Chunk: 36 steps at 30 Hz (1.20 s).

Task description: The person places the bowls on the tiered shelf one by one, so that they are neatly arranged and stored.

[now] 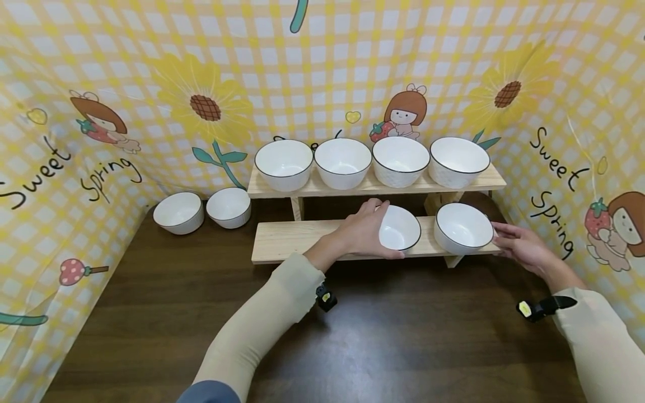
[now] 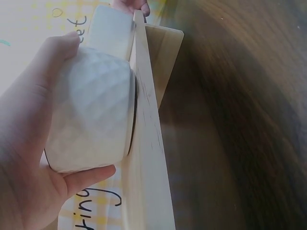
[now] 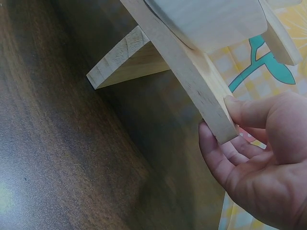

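Note:
My left hand (image 1: 364, 230) grips a white bowl (image 1: 400, 228) with a thin dark rim, thumb on the near side and fingers behind. In the left wrist view that bowl's dimpled side (image 2: 93, 110) lies between thumb and fingers, its base close over the lower plank (image 2: 151, 124). At the right end of the lower shelf (image 1: 287, 240), my right hand (image 1: 524, 248) pinches the plank's end, thumb on top and fingers beneath, as the right wrist view shows. Just left of the right hand, another white bowl (image 1: 463, 226) stands on the same plank.
Several white bowls (image 1: 344, 162) line the upper shelf (image 1: 322, 190) of the wooden stand. Two more, a bowl (image 1: 178, 212) and its neighbour (image 1: 229, 207), sit on the dark table (image 1: 201, 313) at the left. A yellow checked cloth (image 1: 312, 67) encloses the back and sides.

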Motion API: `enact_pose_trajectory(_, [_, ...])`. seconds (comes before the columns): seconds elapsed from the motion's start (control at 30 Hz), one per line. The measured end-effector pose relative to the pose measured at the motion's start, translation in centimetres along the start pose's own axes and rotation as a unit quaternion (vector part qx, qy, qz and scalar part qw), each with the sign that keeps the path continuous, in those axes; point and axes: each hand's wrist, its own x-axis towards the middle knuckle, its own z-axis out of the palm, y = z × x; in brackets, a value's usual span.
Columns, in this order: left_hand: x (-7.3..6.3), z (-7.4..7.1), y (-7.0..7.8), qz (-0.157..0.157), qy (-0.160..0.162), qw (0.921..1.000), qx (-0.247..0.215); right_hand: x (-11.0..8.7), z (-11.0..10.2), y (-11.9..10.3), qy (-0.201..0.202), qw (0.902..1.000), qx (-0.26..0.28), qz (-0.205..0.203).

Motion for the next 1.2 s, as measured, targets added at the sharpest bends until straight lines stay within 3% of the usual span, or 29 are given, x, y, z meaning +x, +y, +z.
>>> enact_pose_trajectory(0.7, [2.1, 0.8, 1.7, -0.002, 0.013, 0.9988, 0.046, 0.0, 0.0, 0.0, -0.001, 1.0, -0.004, 0.002])
enact_pose_trajectory(1.2, [2.6, 1.0, 2.4, -0.008, 0.002, 0.9986, 0.052, -0.2, 0.2, -0.2, 0.009, 0.9987, -0.047, 0.017])
